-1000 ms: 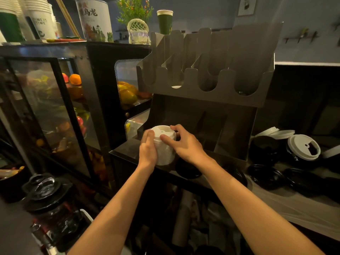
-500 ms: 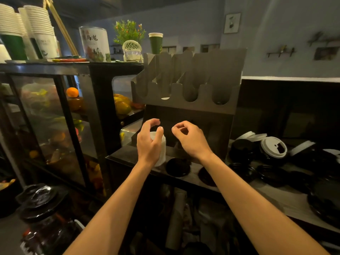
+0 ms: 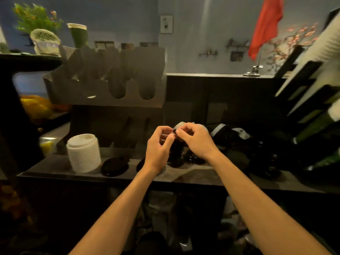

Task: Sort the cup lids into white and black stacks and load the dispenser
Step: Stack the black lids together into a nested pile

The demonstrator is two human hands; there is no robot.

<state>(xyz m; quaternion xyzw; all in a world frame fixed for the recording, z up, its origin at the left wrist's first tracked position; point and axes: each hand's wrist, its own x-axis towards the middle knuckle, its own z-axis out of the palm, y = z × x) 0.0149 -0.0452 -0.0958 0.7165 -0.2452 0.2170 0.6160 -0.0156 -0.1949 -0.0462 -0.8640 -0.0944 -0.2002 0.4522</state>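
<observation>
Sorting is the step in hand, and nothing suggests loading has begun. At centre frame the left hand (image 3: pixel 160 144) and right hand (image 3: pixel 196 138) meet above the jumble of lids (image 3: pixel 237 137) on the dark counter (image 3: pixel 193 175). Both sets of fingers are curled inward with the tips close together. A pale sliver of a white lid (image 3: pixel 181 125) shows just behind the right fingertips, but blur and dim light hide whether either hand grips anything.

The white stack (image 3: pixel 83 153) stands upright at lower left, well apart from the hands. It is a ribbed column of nested matte plastic rims with a sip hole in the top lid. Just right of it, 1 black lid (image 3: pixel 115 166) lies flat, glossy and shallow. The dispenser (image 3: pixel 110 78) rises at upper left, dull folded sheet metal with rounded slots along its front; 1 slot shows a white glint low down.

Next, probably: separate 1 lid from the tangle, judge its colour, and carry it left to the matching stack. Nested thin rims may cling together.
</observation>
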